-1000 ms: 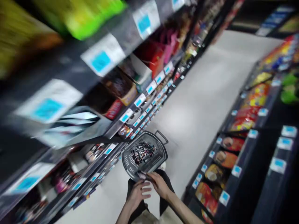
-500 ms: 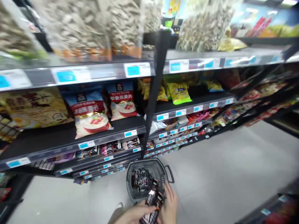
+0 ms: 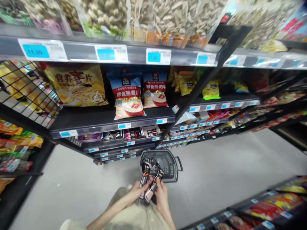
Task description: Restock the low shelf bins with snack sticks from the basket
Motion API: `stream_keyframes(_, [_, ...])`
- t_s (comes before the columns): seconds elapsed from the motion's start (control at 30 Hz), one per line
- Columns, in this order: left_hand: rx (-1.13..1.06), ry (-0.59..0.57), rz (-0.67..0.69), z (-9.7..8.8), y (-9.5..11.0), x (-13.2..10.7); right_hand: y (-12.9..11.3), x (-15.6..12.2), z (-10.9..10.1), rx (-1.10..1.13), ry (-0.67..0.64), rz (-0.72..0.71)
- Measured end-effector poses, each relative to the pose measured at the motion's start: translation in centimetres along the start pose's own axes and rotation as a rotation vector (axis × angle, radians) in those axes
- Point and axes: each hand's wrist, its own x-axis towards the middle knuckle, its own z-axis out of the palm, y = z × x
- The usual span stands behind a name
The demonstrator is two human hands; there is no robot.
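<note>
Dark pkts (image 3: pixel 144 180) sit btwn L hand (image 3: pixel 137 190) & R hand (image 3: pixel 161 193), hands abt equally near. L fingers clamped on pkts, R fingers pinching R pkt (image 3: pixel 150 191) at its edge. Long axes run fwd from body, far ends splayed, R one leaning R. Basket (image 3: pixel 169 163) just fwd of fingers, pkt pile (image 3: pixel 154 164) inside. Shelf unit (image 3: pixel 110 123) farther fwd.
</note>
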Motion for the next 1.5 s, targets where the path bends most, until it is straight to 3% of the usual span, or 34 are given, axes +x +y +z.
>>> stream_keyframes(0.07, [-0.097, -0.073, 0.017, -1.5, -0.5, -0.9, 0.2, -0.8, 0.6, 0.009, 0.015, 0.029])
stream_keyframes(0.13, [-0.167, -0.105, -0.049, -2.8, -0.3, -1.6, -0.1, -1.6, 1.5, -0.008, 0.029, 0.036])
stream_keyframes(0.2, [-0.176, -0.097, -0.107, -3.8, 0.1, -2.0, -0.6, -2.3, 2.6, -0.039, 0.026, 0.029])
stream_keyframes(0.33, [-0.176, -0.048, -0.087, -5.0, 0.7, -2.0, -1.8, -3.3, 4.2, -0.036, -0.022, 0.005])
stream_keyframes(0.5, [-0.226, -0.076, -0.064, -5.6, 0.8, -2.1, -1.9, -4.4, 4.8, 0.051, -0.016, 0.030])
stream_keyframes(0.67, [-0.211, -0.026, -0.059, -5.9, 0.7, -2.2, -1.4, -5.1, 5.0, 0.083, -0.032, 0.050])
stream_keyframes(0.8, [-0.135, -0.035, 0.087, -5.6, 0.5, -2.0, -0.7, -5.3, 5.2, 0.084, -0.068, -0.013])
stream_keyframes(0.9, [-0.165, -0.031, 0.193, -5.1, 0.3, -2.1, -0.2, -5.4, 5.2, 0.140, -0.002, -0.023])
stream_keyframes(1.0, [-0.342, -0.138, 0.034, -5.2, 0.5, -2.5, -0.4, -5.3, 4.7, 0.269, -0.085, 0.119])
stream_keyframes(1.1, [-0.605, -0.411, -0.210, -5.9, 1.2, -3.0, -0.9, -5.2, 3.8, 0.448, -0.376, 0.318])
stream_keyframes(1.17, [-0.746, -0.525, -0.307, -6.5, 1.6, -3.1, -1.0, -5.2, 3.4, 0.527, -0.519, 0.394])
stream_keyframes(1.3, [-0.864, -0.518, -0.379, -7.1, 1.9, -3.1, -0.4, -5.2, 3.3, 0.587, -0.624, 0.432])
stream_keyframes(1.5, [-0.782, -0.456, -0.315, -6.3, 1.7, -3.2, -0.2, -5.4, 3.2, 0.627, -0.553, 0.423])
